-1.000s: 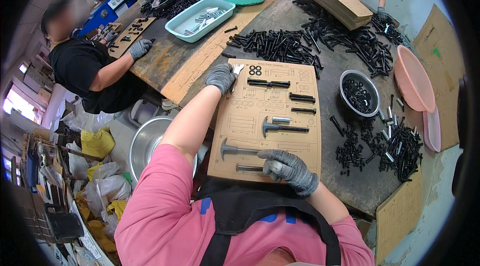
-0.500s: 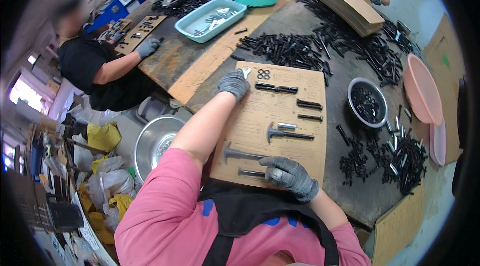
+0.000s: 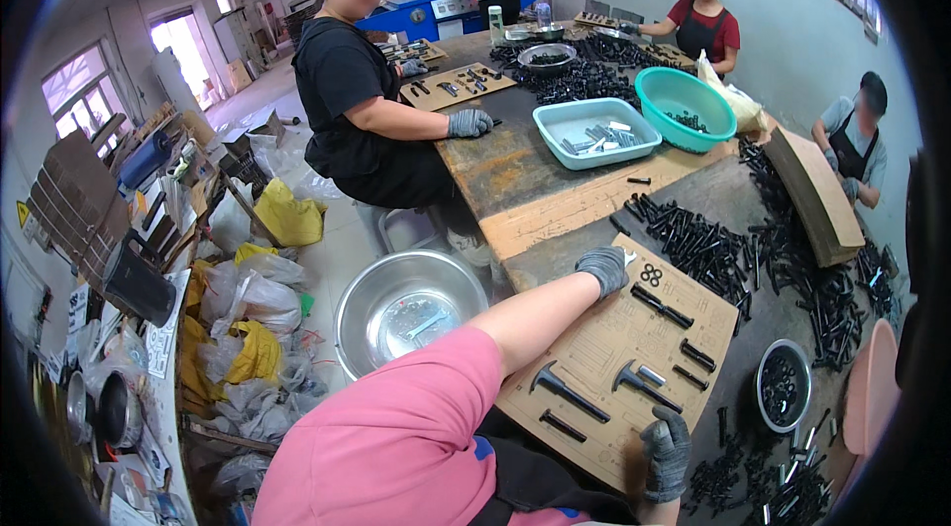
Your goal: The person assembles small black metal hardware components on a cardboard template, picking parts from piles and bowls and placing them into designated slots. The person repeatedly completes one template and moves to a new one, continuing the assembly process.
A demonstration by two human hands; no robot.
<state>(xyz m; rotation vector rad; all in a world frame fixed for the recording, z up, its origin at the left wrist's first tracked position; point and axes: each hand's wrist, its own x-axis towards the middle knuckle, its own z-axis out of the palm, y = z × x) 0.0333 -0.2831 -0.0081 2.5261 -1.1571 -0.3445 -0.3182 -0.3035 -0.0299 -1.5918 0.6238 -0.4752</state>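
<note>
A brown cardboard sheet with printed outlines lies at the table's front edge. At its far left corner my left hand, in a grey glove, is closed on a small silver open-ended wrench, mostly hidden by the fingers. Over the near right part of the sheet is my gloved right hand, fingers loosely bent and apart, with nothing visible in it. Black rings, a long black bolt, shorter black bolts, a silver sleeve and hammer-shaped dark pieces rest on the sheet.
Black bolts are heaped beyond the sheet. A metal bowl of small black parts stands right. A light-blue tray and green basin sit farther back. Left, a steel basin is below table height; a co-worker sits beyond.
The view has swung to the left, showing more of the room. My right hand has come away from the black bolt and moved right. My left hand stays at the wrench.
</note>
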